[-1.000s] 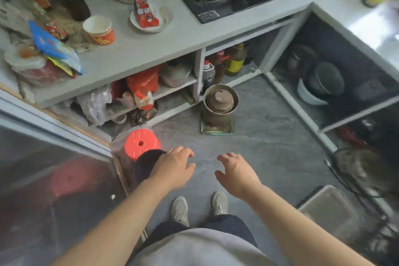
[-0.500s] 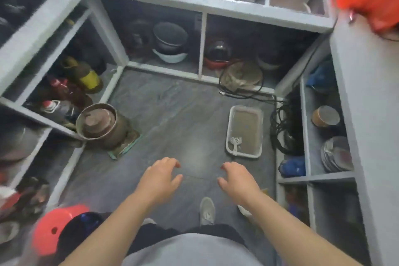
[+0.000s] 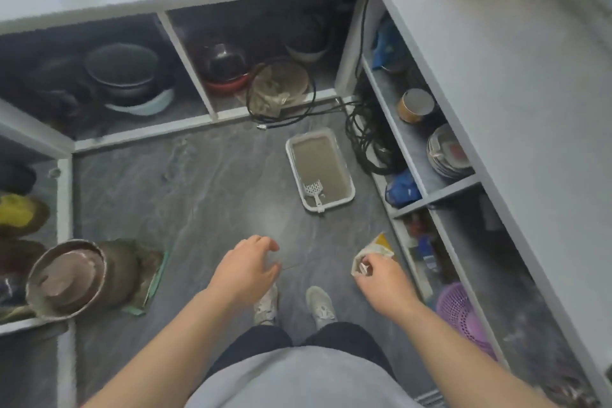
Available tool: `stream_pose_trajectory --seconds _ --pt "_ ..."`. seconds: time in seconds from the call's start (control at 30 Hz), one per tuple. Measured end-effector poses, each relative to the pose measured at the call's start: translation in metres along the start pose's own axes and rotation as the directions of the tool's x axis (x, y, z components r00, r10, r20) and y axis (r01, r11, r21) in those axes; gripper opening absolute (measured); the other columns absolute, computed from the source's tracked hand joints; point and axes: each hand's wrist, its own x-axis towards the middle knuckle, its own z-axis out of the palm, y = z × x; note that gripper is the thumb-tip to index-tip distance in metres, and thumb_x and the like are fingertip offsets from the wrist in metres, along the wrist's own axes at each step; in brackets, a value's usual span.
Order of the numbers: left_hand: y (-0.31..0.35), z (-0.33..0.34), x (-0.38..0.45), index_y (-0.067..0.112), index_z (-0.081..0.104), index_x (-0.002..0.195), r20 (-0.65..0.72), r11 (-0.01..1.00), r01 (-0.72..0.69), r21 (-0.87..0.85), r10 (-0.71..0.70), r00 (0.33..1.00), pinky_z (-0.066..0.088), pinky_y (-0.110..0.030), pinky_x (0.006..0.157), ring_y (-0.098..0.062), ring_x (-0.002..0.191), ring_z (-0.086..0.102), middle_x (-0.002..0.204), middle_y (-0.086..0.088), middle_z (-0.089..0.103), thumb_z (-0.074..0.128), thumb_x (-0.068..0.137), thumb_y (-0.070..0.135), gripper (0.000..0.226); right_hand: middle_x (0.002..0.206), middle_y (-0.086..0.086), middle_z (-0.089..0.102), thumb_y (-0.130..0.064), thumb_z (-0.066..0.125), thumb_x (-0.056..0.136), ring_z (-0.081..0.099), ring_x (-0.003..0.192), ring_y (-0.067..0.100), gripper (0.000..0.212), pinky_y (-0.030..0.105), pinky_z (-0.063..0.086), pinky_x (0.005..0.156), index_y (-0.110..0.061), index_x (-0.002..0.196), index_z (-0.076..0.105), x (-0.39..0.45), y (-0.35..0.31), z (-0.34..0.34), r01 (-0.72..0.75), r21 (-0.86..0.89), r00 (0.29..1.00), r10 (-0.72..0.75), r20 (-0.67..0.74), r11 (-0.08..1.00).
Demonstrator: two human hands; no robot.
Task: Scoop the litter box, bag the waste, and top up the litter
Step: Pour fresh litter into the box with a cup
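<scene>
A grey litter box (image 3: 348, 175) filled with tan litter sits on the floor by the right-hand shelves. A white slotted scoop (image 3: 313, 190) lies in its near corner, handle over the rim. A crumpled pale bag with a yellow corner (image 3: 376, 248) stands on the floor near the shelf. My right hand (image 3: 381, 278) hovers over the bag's top with its fingers loosely curled; whether it touches the bag I cannot tell. Over bare floor, well short of the box, my left hand (image 3: 246, 270) hangs relaxed and holds nothing.
Black cables (image 3: 367, 142) coil beside the box's right side. A large metal pot (image 3: 69, 278) stands on a mat at the left. A purple basket (image 3: 460, 315) sits in the low right shelf. Cabinets with pots and bowls close in on three sides.
The view has swung right from the stove side to the sink corner, bringing the litter box closer. My right hand has drifted right, over the bag.
</scene>
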Motion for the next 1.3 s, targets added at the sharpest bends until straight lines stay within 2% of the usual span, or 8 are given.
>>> stream_pose_trajectory --seconds 0.07,0.17,0.37,0.57,0.83,0.97,1.07,1.3 --pt "-0.001 -0.009 0.017 0.028 0.054 0.132 0.028 0.998 -0.055 0.036 0.054 0.998 0.041 -0.035 0.103 -0.019 0.126 0.049 0.133 0.006 0.055 0.053 0.098 0.041 0.037 0.117 0.003 0.062 -0.033 0.060 0.090 0.058 0.109 0.025 0.033 0.031 0.044 0.085 -0.015 0.118 0.063 -0.003 0.002 0.006 -0.078 0.044 0.997 0.078 -0.014 0.996" --pt "0.007 -0.015 0.038 0.027 0.054 0.132 0.078 0.988 -0.130 0.086 0.124 0.989 0.042 -0.037 0.103 -0.022 0.126 0.051 0.133 0.004 0.056 0.053 0.098 0.041 0.038 0.109 0.007 0.066 -0.030 0.064 0.089 0.061 0.099 0.025 0.030 0.030 0.046 0.078 -0.012 0.112 0.063 -0.008 0.011 0.018 -0.178 0.146 0.983 0.181 -0.011 0.973" --pt "0.044 -0.017 0.075 0.027 0.054 0.132 0.198 0.953 -0.246 0.177 0.211 0.957 0.043 -0.037 0.103 -0.022 0.125 0.052 0.133 0.003 0.056 0.054 0.097 0.041 0.038 0.105 0.004 0.066 -0.028 0.065 0.088 0.059 0.094 0.022 0.018 0.034 0.051 0.085 -0.019 0.103 0.061 -0.001 0.035 0.034 -0.307 0.315 0.948 0.318 0.018 0.898" --pt "0.074 -0.013 0.108 0.027 0.056 0.131 0.290 0.922 -0.333 0.195 0.270 0.918 0.043 -0.037 0.103 -0.022 0.123 0.054 0.130 0.003 0.057 0.055 0.096 0.040 0.037 0.116 0.007 0.064 -0.027 0.064 0.090 0.059 0.104 0.026 0.030 0.031 0.048 0.084 -0.014 0.117 0.063 0.017 0.055 0.025 -0.395 0.449 0.903 0.428 0.029 0.802" --pt "0.081 -0.004 0.171 0.024 0.057 0.128 0.441 0.864 -0.469 0.180 0.356 0.824 0.045 -0.035 0.099 -0.023 0.120 0.054 0.129 0.002 0.058 0.055 0.096 0.035 0.034 0.123 0.010 0.066 -0.027 0.062 0.094 0.061 0.111 0.028 0.036 0.032 0.048 0.092 -0.010 0.125 0.062 0.040 0.047 0.035 -0.529 0.498 0.822 0.561 0.099 0.687" --pt "0.078 -0.004 0.210 0.023 0.058 0.128 0.554 0.808 -0.562 0.175 0.391 0.735 0.046 -0.037 0.100 -0.024 0.120 0.055 0.129 0.000 0.059 0.056 0.095 0.032 0.034 0.125 0.013 0.066 -0.027 0.062 0.093 0.060 0.115 0.031 0.038 0.037 0.048 0.098 -0.009 0.126 0.062 0.054 0.024 0.046 -0.608 0.535 0.742 0.659 0.121 0.586" --pt "0.082 -0.009 0.233 0.022 0.059 0.128 0.588 0.767 -0.613 0.189 0.411 0.696 0.046 -0.037 0.100 -0.026 0.120 0.055 0.128 -0.002 0.059 0.055 0.094 0.031 0.035 0.129 0.011 0.064 -0.028 0.060 0.094 0.059 0.118 0.030 0.038 0.032 0.045 0.094 -0.011 0.128 0.061 0.062 0.010 0.050 -0.642 0.519 0.714 0.687 0.136 0.564" --pt "0.082 -0.002 0.249 0.021 0.062 0.121 0.582 0.760 -0.629 0.165 0.440 0.684 0.047 -0.034 0.095 -0.025 0.115 0.057 0.123 -0.002 0.061 0.058 0.093 0.032 0.030 0.123 0.012 0.067 -0.026 0.060 0.092 0.062 0.111 0.031 0.035 0.027 0.043 0.079 -0.011 0.123 0.064 0.077 -0.001 0.065 -0.674 0.565 0.661 0.729 0.175 0.476"
